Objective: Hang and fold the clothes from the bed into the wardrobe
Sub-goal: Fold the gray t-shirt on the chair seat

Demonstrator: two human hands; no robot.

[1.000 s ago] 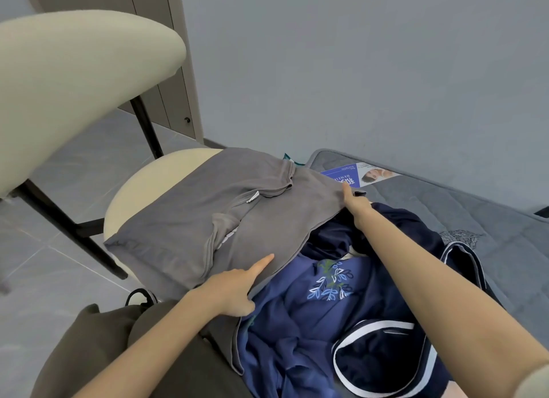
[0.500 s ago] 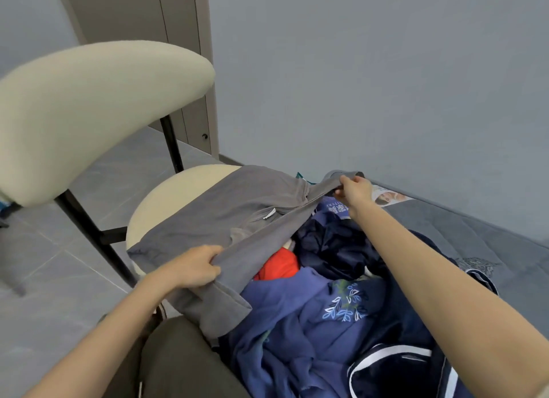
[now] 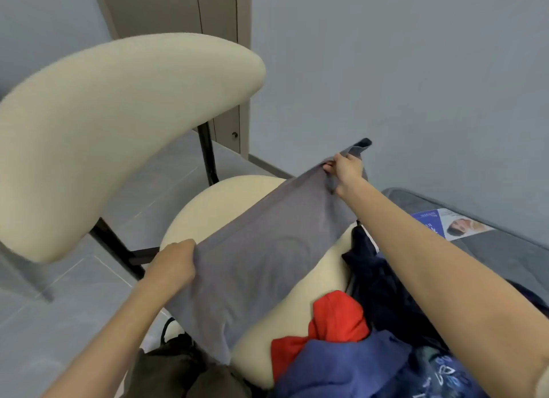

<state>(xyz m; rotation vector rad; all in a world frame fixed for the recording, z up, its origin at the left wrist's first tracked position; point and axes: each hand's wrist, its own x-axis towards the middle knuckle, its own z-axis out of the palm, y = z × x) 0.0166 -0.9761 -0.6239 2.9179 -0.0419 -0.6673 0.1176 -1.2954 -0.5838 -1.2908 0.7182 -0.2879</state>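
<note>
Grey soft jersey garment (image 3: pixel 261 255) now hangs stretched above the cream round chair seat (image 3: pixel 214 207), lifted from where it lay a moment ago. The left hand (image 3: pixel 175 261) clutches its near edge with curled fingers, and the right hand (image 3: pixel 344 172) pinches the far corner. It looks ready for folding. A crumpled red cloth (image 3: pixel 335 320) and blue clothes (image 3: pixel 341 368) wait alongside.

It was a home bedroom: a grey mattress (image 3: pixel 463 203) heaped with loose clothes (image 3: pixel 341 368) lay by a plain wall (image 3: pixel 416 71), beside a cream chair (image 3: pixel 118 130), tall wardrobe doors (image 3: pixel 219 11) and a tiled floor (image 3: pixel 44 323).
</note>
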